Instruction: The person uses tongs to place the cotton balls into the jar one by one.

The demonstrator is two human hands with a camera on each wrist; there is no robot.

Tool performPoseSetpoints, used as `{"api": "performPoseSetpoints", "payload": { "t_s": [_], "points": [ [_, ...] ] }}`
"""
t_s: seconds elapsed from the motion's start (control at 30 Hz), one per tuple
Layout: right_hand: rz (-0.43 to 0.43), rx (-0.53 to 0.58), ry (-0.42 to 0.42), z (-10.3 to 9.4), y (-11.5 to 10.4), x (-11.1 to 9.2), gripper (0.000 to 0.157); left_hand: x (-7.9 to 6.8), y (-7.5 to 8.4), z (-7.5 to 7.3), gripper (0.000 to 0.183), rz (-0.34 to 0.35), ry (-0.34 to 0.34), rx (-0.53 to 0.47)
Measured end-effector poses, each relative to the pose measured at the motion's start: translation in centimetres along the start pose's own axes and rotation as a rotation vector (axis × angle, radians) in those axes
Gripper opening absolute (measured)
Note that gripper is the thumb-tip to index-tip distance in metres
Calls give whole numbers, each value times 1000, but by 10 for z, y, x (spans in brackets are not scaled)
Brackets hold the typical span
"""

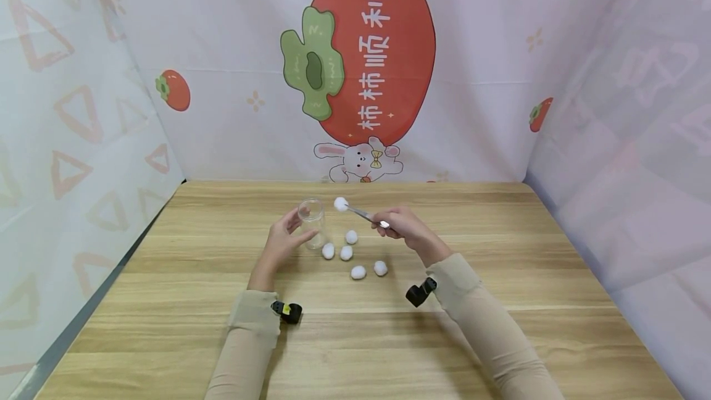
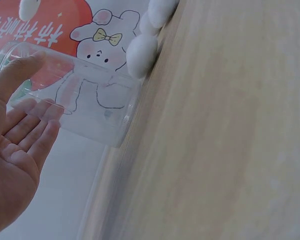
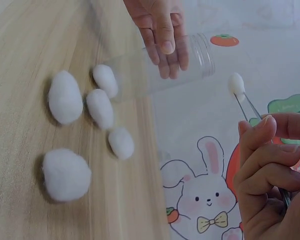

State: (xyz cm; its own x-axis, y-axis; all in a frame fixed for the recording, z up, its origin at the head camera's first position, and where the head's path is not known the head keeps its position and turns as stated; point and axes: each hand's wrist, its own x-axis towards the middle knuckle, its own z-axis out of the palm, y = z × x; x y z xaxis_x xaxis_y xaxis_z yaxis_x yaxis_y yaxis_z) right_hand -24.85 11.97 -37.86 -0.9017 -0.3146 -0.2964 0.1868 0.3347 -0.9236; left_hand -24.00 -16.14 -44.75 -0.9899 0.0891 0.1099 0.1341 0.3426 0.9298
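My left hand (image 1: 283, 239) holds a clear plastic jar (image 1: 314, 236) upright on the table, thumb on one side and fingers on the other. In the left wrist view the jar (image 2: 97, 100) looks see-through, with no cotton balls inside. With my right hand (image 1: 402, 225) I pinch metal tweezers (image 1: 360, 212). Their tips grip a cotton ball (image 1: 340, 204) in the air, to the right of the jar's open mouth and about level with it. Several more cotton balls (image 1: 347, 253) lie on the table right of the jar and in front of it.
The wooden table (image 1: 355, 338) runs back to a printed cloth backdrop (image 1: 222, 128) with a large persimmon and a rabbit. Pale cloth walls stand at left and right. A small black camera is strapped to each wrist.
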Motion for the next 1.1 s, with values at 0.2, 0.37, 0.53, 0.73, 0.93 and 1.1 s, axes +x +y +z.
{"api": "performPoseSetpoints", "payload": {
  "t_s": [0.2, 0.37, 0.53, 0.73, 0.93, 1.1],
  "points": [
    [-1, -6, -6, 6, -5, 2, 23, 0, -1, 0, 73, 4, 1, 5],
    [-10, 5, -12, 11, -8, 3, 22, 0, -1, 0, 72, -2, 2, 5],
    [-14, 15, -14, 15, -11, 4, 23, 0, 1, 0, 72, 3, 1, -3],
    [-8, 27, -8, 20, -13, 7, 23, -2, 3, 0, 70, -5, -5, -14],
    [2, 41, -17, 30, -13, 13, 22, -10, 25, -2, 69, -40, -28, -19],
    [-15, 32, -28, 37, -16, 16, 25, -12, 30, -3, 71, -52, -36, -14]
  ]
}}
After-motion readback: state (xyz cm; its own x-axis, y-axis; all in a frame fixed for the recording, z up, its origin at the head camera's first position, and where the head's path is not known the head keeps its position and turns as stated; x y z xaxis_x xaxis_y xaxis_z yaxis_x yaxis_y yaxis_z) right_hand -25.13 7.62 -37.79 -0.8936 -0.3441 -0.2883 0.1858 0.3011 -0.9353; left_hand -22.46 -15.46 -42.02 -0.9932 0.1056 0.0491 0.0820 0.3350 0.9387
